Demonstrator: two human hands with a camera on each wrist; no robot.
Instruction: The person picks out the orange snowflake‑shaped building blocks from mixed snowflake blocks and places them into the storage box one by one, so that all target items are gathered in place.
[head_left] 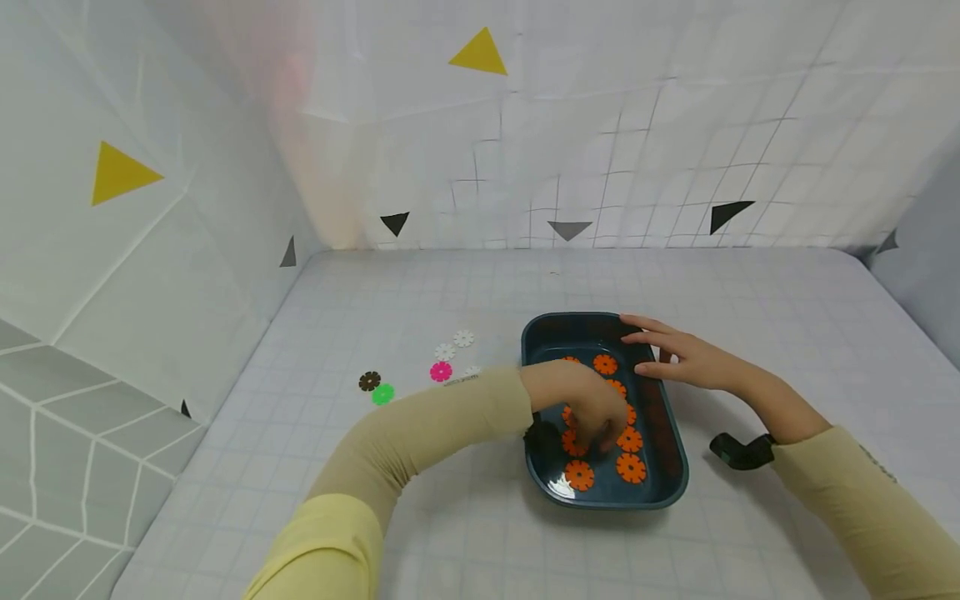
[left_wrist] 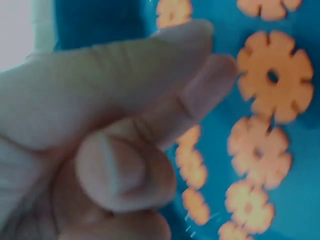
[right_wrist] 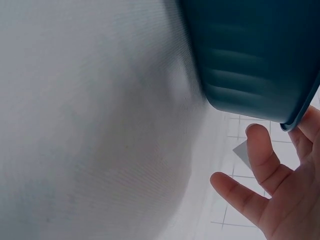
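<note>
A dark teal rectangular tray [head_left: 660,492] stands on the table, with several orange notched discs [head_left: 631,468] in two rough columns on its floor. My left hand [head_left: 592,408] reaches down into it, fingers curled. In the left wrist view the tips of thumb and forefinger come together beside an orange disc [left_wrist: 275,95]; no piece shows between them, and some discs lie hidden under the hand. My right hand [head_left: 697,358] holds the tray's right rim near the far corner. In the right wrist view two fingers of that hand [right_wrist: 285,185] spread free outside the wall.
Left of the tray lie loose notched discs: a brown one [head_left: 370,381], a green one [head_left: 383,394], a pink one [head_left: 441,372] and white ones [head_left: 463,338]. A white grid-lined cloth [head_left: 262,467] covers the table. Behind it hangs a pale backdrop [head_left: 420,167].
</note>
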